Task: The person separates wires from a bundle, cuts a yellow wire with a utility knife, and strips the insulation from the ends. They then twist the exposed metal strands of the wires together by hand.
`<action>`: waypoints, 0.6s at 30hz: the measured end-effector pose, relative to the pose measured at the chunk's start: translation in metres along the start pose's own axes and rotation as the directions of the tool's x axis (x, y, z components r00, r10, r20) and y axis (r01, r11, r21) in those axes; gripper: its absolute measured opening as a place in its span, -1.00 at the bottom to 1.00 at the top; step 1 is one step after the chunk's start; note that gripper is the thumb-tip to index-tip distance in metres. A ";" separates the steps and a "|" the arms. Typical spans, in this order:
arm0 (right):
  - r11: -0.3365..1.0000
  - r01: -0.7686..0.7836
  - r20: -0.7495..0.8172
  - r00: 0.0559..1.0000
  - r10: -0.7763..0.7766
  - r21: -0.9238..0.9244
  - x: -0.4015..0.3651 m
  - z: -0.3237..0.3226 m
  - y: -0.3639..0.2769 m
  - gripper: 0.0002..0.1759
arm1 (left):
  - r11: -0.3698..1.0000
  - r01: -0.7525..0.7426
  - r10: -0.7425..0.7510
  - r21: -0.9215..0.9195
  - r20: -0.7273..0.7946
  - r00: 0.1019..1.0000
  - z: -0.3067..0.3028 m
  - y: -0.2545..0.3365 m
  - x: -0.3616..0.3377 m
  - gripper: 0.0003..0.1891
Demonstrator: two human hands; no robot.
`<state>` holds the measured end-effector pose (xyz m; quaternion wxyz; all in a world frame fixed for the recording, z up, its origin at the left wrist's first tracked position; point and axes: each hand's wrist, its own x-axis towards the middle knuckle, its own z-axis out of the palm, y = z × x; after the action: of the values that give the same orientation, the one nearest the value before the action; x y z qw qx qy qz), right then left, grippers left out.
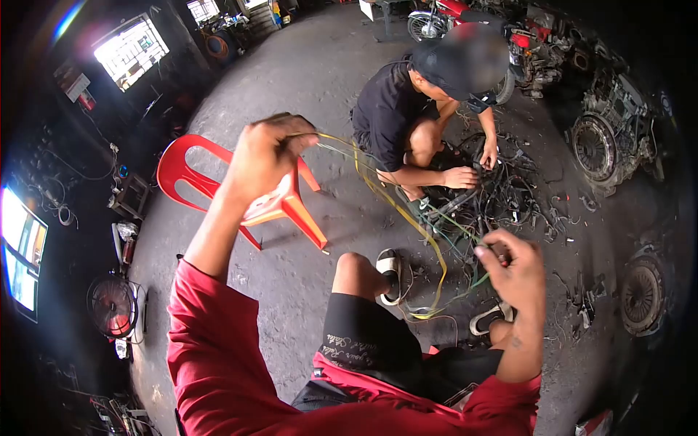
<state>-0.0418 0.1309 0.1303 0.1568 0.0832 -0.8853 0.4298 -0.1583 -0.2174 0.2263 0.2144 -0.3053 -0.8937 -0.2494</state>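
Observation:
My left hand (263, 154) is raised high and closed on the upper ends of a bundle of thin wires (407, 214), yellow and green among them. The wires sag down and to the right to my right hand (515, 267), which pinches them lower down, near my knee. Below my right hand the wires trail onto the concrete floor beside my sandalled feet (390, 270). A dark tangled heap of wiring (502, 196) lies just beyond my hands.
A person in a black shirt (389, 109) squats opposite, both hands in the wire heap. A red plastic chair (218, 185) lies tipped at the left. Engine parts and clutch discs (607, 142) line the right side, a motorcycle (443, 18) stands behind, a fan (113, 305) at left.

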 end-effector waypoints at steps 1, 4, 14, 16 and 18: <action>0.998 -0.044 0.018 0.999 0.045 -0.053 -0.001 -0.010 0.004 -0.87 | 0.998 0.053 -0.053 0.027 -0.011 0.999 -0.005 -0.006 -0.001 -0.89; 0.982 -0.091 -0.067 0.994 0.081 -0.168 -0.007 -0.024 0.019 -0.88 | 0.982 0.147 -0.133 0.118 -0.119 0.984 -0.012 -0.038 -0.004 -0.87; 0.957 -0.166 -0.010 0.985 0.174 0.240 -0.016 -0.081 0.071 -0.91 | 0.924 0.377 -0.378 0.070 -0.008 0.926 -0.015 -0.070 -0.014 -0.82; 0.971 -0.145 -0.018 0.988 0.151 0.191 -0.012 -0.084 0.057 -0.92 | 0.933 0.352 -0.354 0.071 0.011 0.935 -0.011 -0.057 -0.011 -0.88; 0.954 0.006 -0.169 0.985 0.047 0.299 -0.011 -0.081 0.042 -0.93 | 0.952 0.304 -0.305 0.044 0.044 0.951 -0.003 -0.055 -0.010 -0.88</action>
<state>-0.0269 0.2208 0.1428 0.2146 0.0589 -0.7941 0.5655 -0.1867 -0.2619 0.2062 0.1562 -0.1661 -0.9396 -0.2552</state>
